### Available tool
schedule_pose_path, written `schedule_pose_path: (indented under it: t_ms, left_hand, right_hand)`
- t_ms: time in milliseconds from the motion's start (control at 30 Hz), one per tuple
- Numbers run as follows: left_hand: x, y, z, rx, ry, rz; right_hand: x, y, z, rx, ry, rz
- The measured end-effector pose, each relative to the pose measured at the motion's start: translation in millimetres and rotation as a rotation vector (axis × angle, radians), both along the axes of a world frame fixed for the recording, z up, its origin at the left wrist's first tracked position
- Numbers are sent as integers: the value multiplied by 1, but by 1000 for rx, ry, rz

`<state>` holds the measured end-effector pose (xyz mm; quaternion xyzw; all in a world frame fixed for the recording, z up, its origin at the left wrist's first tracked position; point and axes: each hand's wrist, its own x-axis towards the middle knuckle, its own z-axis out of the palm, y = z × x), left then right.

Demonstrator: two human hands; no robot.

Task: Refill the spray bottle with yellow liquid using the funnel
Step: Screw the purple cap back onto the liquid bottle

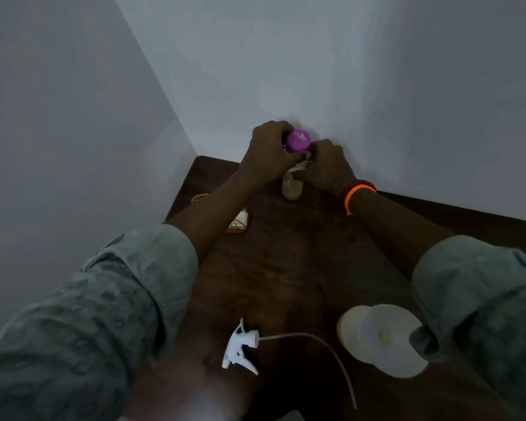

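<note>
At the far end of the dark wooden table (pixel 286 268), close to the wall, stands a clear bottle (pixel 292 186) of yellowish liquid with a purple cap (pixel 298 140). My left hand (pixel 269 153) grips around the cap. My right hand (pixel 325 165) holds the bottle's neck just below it. Near me stands the spray bottle (pixel 351 329) with a white funnel (pixel 390 338) in its mouth; yellow shows at the funnel's centre. The white spray trigger head (pixel 240 347) with its long dip tube (pixel 325 347) lies on the table to the left of it.
A yellow basket-like object (pixel 237 221) lies at the table's left side, partly hidden by my left forearm. White walls meet in a corner behind the table. My right sleeve overlaps the funnel's right rim.
</note>
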<state>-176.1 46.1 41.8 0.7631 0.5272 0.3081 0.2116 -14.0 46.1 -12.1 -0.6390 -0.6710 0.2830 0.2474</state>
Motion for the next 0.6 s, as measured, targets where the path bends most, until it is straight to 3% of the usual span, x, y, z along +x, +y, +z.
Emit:
schedule_pose_path:
  t_ms: [167, 367, 600]
  left_hand:
    - [0, 7, -5, 3, -4, 13]
    - [0, 4, -5, -23, 13, 6]
    - [-2, -12, 15, -132, 61, 76]
  right_hand:
    - [-3, 2, -4, 3, 19, -20]
    - [4, 3, 1, -140, -26, -10]
    - [51, -54, 54, -271, 87, -118]
